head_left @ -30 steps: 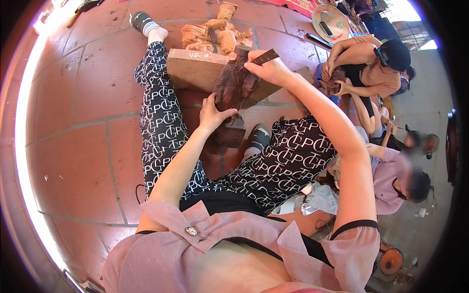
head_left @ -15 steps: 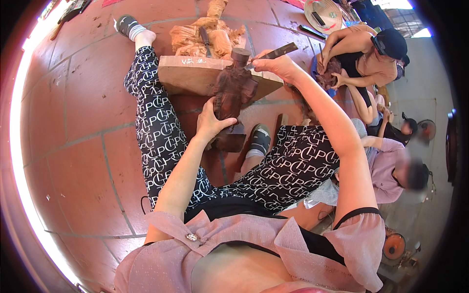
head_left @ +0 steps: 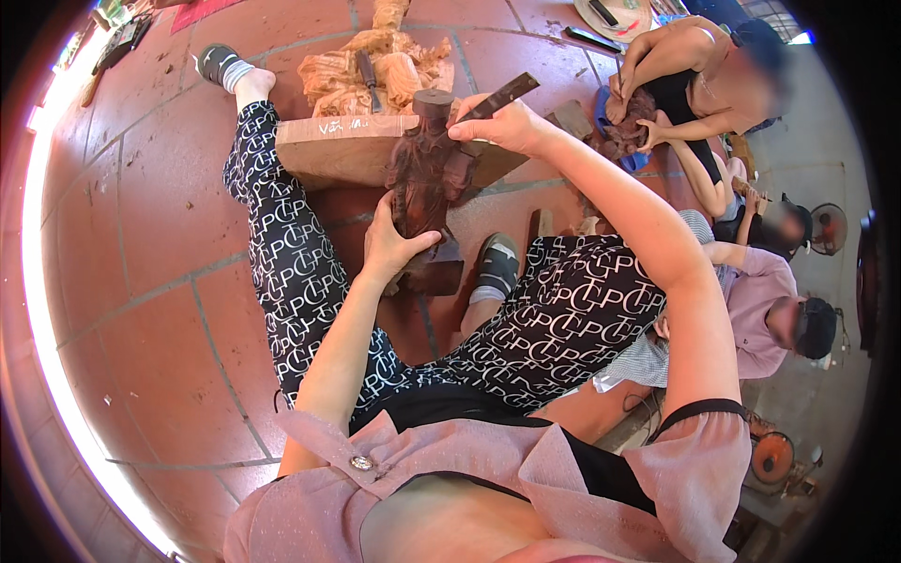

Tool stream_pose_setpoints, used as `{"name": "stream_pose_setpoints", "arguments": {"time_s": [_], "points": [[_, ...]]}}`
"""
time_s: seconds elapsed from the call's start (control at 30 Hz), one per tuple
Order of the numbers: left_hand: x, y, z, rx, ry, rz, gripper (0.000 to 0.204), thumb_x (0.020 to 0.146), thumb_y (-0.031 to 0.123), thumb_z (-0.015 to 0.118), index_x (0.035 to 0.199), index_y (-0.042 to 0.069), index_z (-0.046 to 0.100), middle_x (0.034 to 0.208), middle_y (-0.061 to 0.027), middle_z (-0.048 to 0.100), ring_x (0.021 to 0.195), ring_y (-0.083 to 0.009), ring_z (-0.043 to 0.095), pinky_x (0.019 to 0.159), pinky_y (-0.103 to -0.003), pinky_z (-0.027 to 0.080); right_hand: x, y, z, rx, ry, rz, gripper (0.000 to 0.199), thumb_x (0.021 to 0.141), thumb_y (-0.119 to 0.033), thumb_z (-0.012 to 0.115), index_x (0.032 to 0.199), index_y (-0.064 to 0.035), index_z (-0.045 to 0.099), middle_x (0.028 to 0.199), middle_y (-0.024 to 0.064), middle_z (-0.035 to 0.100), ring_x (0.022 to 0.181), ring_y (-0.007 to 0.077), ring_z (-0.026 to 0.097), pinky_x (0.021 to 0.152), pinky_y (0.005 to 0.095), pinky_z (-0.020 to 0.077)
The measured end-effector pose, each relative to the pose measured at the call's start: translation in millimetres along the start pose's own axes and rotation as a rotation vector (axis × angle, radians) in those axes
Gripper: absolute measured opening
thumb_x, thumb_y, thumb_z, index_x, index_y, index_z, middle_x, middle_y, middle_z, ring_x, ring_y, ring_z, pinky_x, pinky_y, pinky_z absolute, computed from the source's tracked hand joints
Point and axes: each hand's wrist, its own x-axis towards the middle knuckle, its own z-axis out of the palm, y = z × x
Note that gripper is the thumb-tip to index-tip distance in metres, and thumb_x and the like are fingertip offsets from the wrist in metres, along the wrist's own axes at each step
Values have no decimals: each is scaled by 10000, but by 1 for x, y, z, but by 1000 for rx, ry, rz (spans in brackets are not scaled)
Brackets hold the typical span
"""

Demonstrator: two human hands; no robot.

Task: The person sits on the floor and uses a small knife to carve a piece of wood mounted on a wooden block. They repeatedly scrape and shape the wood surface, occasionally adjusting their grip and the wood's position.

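Note:
A dark brown carved wooden figure (head_left: 419,178) stands tilted between my legs, its round flat-topped end level with a wooden block. Around its lower part, near the base, my left hand (head_left: 392,242) is closed with the thumb across the front. My right hand (head_left: 502,127) pinches a dark, flat, bar-like carving tool (head_left: 510,92) beside the figure's upper end. The tool's far end sticks up past my fingers to the right; its working tip is hidden by the hand and figure.
Behind the figure, the thick wooden block (head_left: 328,150) bears a pale carved piece (head_left: 404,84) and a dark-handled tool (head_left: 367,83). At right, a person (head_left: 704,84) handles a brown carving (head_left: 631,131) over a blue basin (head_left: 602,111). More people and fans are farther right.
The view has shifted, so the figure and block appear farther left. The figure looks slightly more upright. Both hands keep their grips.

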Motion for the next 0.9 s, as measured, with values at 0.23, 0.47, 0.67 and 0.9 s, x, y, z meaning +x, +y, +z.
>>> {"name": "stream_pose_setpoints", "arguments": {"time_s": [0.23, 0.47, 0.67, 0.9], "points": [[-1, 6, -3, -7, -18, -13, 1001, 579, 373, 832, 1353, -1, 319, 1262, -217, 513, 1176, -306, 506, 1001, -378, 379, 2, -20, 4, 16, 24, 135, 154, 778, -158, 710, 777, -17, 648, 745, 52, 641, 737, 129, 623, 719, 273, 538], [-2, 5, 1, -19, -5, 0, 1004, 580, 374, 833, 1357, -2, 319, 1264, -216, 512, 1181, -308, 503, 1004, -378, 378, 9, -18, -1, 151, 121, 338, 198, 826, -180, 633, 802, 14, 657, 758, 76, 658, 693, 152, 624, 674, 274, 508], [-4, 9, -1, -50, 17, 22, 971, 572, 354, 836, 1338, 6, 352, 1253, -204, 527, 1173, -308, 513, 991, -376, 391, 15, -28, 12, -68, 194, 295, 262, 733, -205, 631, 740, 56, 663, 712, 124, 672, 680, 183, 653, 635, 291, 527], [-3, 9, -1, -92, 25, 54, 943, 564, 337, 838, 1314, 1, 377, 1245, -192, 535, 1162, -305, 521, 980, -378, 398, 11, -37, 28, -168, 246, 238, 269, 727, -216, 614, 724, 47, 672, 705, 122, 679, 664, 185, 648, 673, 300, 519]]}}
